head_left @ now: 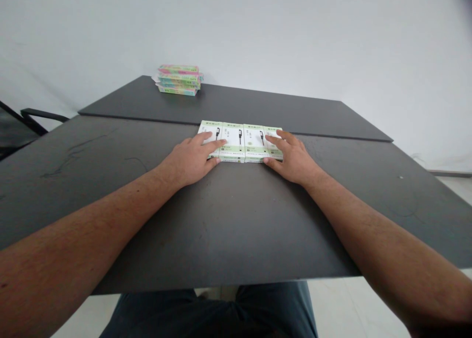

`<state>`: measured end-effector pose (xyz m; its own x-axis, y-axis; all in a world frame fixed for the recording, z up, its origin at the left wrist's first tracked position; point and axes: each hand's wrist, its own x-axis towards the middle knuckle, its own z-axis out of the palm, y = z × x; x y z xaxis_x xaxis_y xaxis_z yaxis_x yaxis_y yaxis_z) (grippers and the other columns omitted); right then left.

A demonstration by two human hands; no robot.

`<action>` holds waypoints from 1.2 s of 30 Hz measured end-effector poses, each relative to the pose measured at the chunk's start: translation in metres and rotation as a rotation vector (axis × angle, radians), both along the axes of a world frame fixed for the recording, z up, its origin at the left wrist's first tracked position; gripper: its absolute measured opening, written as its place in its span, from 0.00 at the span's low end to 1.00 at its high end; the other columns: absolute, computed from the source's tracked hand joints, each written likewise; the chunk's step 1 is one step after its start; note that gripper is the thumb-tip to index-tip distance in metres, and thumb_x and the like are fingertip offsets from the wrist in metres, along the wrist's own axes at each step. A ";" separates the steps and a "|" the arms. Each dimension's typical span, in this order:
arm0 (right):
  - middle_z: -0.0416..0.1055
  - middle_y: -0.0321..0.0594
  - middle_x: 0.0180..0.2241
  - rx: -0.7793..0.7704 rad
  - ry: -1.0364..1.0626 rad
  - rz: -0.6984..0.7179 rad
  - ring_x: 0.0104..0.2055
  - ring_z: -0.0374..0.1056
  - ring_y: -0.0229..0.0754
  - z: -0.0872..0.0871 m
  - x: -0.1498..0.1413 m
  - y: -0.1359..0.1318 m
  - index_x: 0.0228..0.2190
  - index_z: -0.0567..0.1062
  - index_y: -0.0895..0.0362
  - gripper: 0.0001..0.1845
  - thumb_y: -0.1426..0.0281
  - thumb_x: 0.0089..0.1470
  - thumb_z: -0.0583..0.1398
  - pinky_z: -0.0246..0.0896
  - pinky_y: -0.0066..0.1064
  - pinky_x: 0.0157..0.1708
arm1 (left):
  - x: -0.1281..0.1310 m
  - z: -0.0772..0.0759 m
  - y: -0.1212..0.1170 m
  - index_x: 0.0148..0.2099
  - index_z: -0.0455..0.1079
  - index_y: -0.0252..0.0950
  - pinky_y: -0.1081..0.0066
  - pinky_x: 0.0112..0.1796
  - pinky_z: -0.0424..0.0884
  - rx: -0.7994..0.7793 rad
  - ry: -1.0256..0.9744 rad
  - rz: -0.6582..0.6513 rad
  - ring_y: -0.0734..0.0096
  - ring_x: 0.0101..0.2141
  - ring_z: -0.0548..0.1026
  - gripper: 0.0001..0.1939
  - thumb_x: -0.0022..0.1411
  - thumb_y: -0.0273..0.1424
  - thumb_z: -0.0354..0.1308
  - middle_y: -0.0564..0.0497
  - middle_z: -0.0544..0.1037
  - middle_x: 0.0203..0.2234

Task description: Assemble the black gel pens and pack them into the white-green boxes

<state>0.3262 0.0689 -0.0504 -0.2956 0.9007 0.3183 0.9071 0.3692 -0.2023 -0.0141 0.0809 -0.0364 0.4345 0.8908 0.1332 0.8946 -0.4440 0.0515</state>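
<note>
Several white and light-green boxes [233,141] lie side by side in one row on the dark table. Each box has a black cable or charger picture printed on its top. My left hand [193,158] rests on the left end of the row, fingers spread over the top, thumb by the front edge. At the right end, my right hand [291,154] lies the same way, with its fingers apart on the last box and its thumb near the front edge. Parts of the two end boxes are hidden under my hands.
A stack of colourful pink and green boxes [179,80] stands at the back left, on the farther dark table [258,104]. That table meets the near table [228,230] along a seam. A black chair armrest [46,114] is at the left, and a white wall rises behind.
</note>
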 end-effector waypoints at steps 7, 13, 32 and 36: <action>0.63 0.58 0.79 -0.026 -0.147 0.168 0.82 0.57 0.65 0.004 -0.011 -0.002 0.77 0.69 0.59 0.40 0.54 0.73 0.62 0.48 0.63 0.83 | 0.002 0.003 -0.003 0.82 0.65 0.47 0.41 0.73 0.67 -0.002 0.017 0.009 0.37 0.77 0.66 0.32 0.82 0.43 0.55 0.38 0.62 0.81; 0.68 0.58 0.76 -0.054 -0.148 0.266 0.80 0.63 0.61 0.014 -0.008 -0.005 0.74 0.72 0.62 0.38 0.58 0.71 0.64 0.51 0.58 0.82 | 0.002 0.005 -0.003 0.82 0.65 0.43 0.43 0.75 0.65 0.013 0.053 -0.046 0.39 0.77 0.65 0.32 0.82 0.40 0.54 0.36 0.65 0.79; 0.63 0.61 0.78 -0.001 -0.028 0.102 0.80 0.59 0.72 0.010 -0.002 -0.011 0.75 0.72 0.54 0.46 0.47 0.65 0.69 0.54 0.70 0.78 | 0.003 0.004 -0.013 0.81 0.67 0.39 0.39 0.73 0.66 0.014 -0.018 0.000 0.28 0.75 0.66 0.37 0.77 0.47 0.59 0.30 0.63 0.79; 0.64 0.56 0.78 -0.018 -0.084 0.162 0.80 0.60 0.68 0.006 -0.009 -0.008 0.75 0.74 0.51 0.41 0.49 0.68 0.68 0.54 0.67 0.79 | 0.006 0.002 -0.014 0.81 0.67 0.42 0.40 0.74 0.65 0.053 -0.026 0.011 0.30 0.76 0.66 0.36 0.77 0.47 0.60 0.33 0.63 0.80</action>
